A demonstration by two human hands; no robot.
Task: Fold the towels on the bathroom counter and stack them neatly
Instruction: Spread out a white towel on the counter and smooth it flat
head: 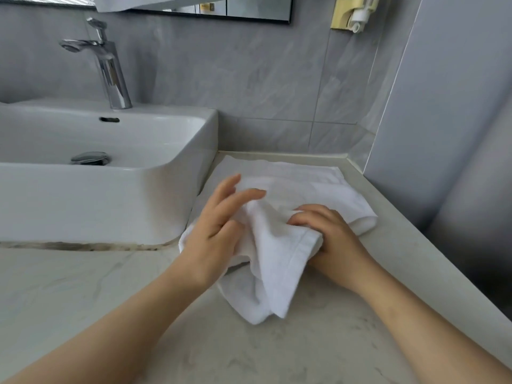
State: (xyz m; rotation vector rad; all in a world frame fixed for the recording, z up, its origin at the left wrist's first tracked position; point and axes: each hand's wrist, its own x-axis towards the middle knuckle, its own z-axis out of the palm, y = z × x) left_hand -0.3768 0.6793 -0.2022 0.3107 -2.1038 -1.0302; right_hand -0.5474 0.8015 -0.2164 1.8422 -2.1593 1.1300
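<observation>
A white towel (279,261) lies crumpled on the pale marble counter (318,347), to the right of the sink. Its near part hangs loose in folds toward me; its far part (313,187) lies flatter against the back of the counter. My left hand (219,231) rests on the towel's left side with fingers spread and nearly straight. My right hand (329,239) has its fingers curled around a bunched edge of the towel at the middle. Whether this is one towel or two overlapping, I cannot tell.
A white raised basin (116,200) stands left of the towel, with a chrome tap (110,70) behind it. Grey tiled wall runs along the back and a wall closes the right side (443,134). A mirror edge shows at the top.
</observation>
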